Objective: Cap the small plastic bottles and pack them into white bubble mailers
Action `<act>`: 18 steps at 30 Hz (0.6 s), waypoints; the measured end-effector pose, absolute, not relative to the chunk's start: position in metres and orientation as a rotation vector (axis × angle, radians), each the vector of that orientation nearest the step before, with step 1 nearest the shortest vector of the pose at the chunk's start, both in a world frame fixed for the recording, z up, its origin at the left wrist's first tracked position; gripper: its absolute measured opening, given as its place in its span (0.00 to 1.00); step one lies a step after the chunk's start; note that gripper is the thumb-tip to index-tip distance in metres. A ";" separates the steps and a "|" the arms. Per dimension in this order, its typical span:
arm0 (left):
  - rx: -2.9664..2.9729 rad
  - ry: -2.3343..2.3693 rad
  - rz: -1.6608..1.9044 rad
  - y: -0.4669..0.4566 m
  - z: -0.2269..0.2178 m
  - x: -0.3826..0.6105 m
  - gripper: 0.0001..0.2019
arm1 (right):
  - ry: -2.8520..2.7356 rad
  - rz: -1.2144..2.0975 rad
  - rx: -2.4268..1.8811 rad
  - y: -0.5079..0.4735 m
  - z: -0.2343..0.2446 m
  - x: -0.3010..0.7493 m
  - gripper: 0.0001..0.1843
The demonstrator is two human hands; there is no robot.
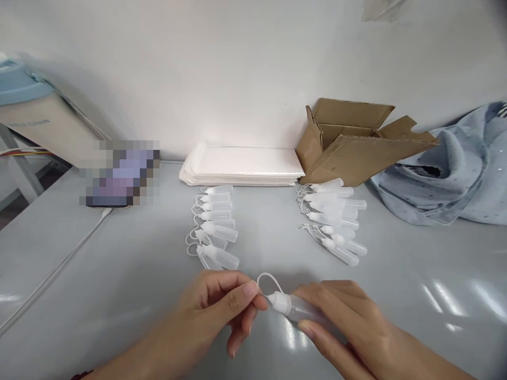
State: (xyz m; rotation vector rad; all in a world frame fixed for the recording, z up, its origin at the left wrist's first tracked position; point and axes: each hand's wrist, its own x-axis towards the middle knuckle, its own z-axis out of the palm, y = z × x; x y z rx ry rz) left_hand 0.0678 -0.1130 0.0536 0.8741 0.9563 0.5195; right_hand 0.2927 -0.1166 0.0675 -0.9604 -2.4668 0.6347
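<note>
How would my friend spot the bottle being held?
Find the grey table, then the right hand at its near side. It holds the bottle, tip towards the left hand. The other bottles lie in two groups; only this one is held.

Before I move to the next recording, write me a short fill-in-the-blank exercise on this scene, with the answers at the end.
Of the left hand and the right hand, the one gripping the body of the bottle is the ____ one.
The loose bottles lie in ____ separate groups.
The stack of white packets is to the ____ of the cardboard box.
The white cable runs to the ____.

Missing words: right; two; left; phone.
</note>
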 end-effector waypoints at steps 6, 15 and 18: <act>1.193 1.113 0.525 -0.117 0.058 0.070 0.19 | -2.476 0.588 -0.973 -0.120 0.063 0.290 0.13; 1.340 1.144 0.536 -0.120 0.050 0.074 0.17 | -2.496 0.625 -0.994 -0.123 0.051 0.287 0.09; 1.363 1.135 0.545 -0.120 0.050 0.074 0.16 | -2.500 0.626 -0.993 -0.124 0.048 0.288 0.08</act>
